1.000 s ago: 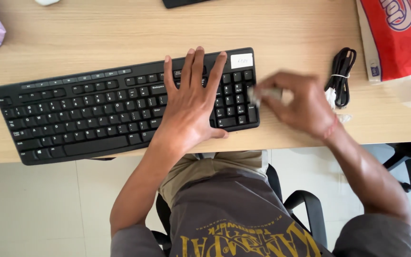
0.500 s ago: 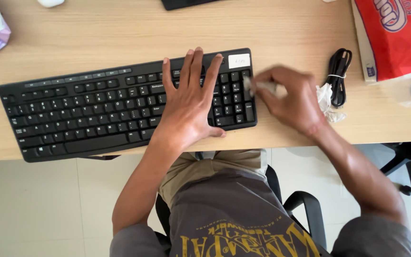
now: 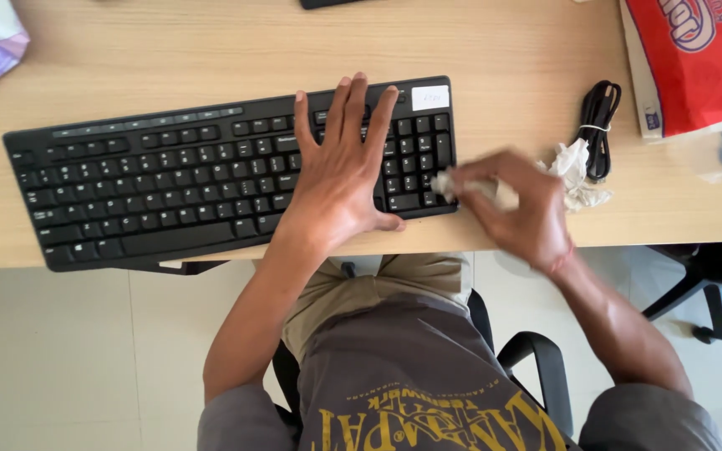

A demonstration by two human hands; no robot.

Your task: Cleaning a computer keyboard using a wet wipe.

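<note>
Head view: one black keyboard [image 3: 227, 179] is lying on the worktop [image 3: 169, 58], being pressed flat by the open left hand [image 3: 340, 179]. At its three o'clock end one white tissue [image 3: 444, 182] is being pinched by the right hand [image 3: 520, 209]. Keys could be snagged by hard rubbing. One crumpled wad [image 3: 574, 167], one coiled cable [image 3: 599, 125] and one red pack [image 3: 699, 58] are being counted.
</note>
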